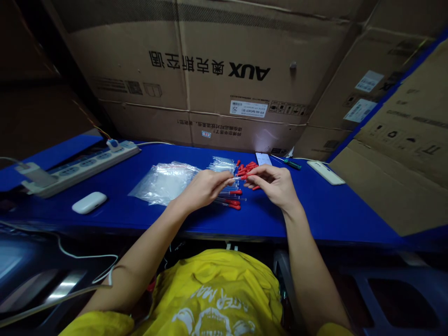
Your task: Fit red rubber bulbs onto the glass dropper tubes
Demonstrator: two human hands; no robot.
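Note:
On the blue table [315, 210], my left hand [205, 186] is closed on a clear glass dropper tube [234, 179]. My right hand [275, 183] pinches a red rubber bulb [244, 177] at the tube's end. Both hands meet just above the table's middle. Several finished droppers with red bulbs [233, 199] lie below my hands. A pile of loose red bulbs [249, 167] sits just beyond them, beside a bunch of clear tubes [222, 164]. A heap of small clear plastic bags [164, 182] lies left of my left hand.
A white power strip [80, 168] runs along the left. A white oval case [89, 202] lies near the front left edge. A green screwdriver [292, 164] and a white remote-like device [325, 172] lie to the right. Large cardboard boxes [217, 79] wall in the back and right.

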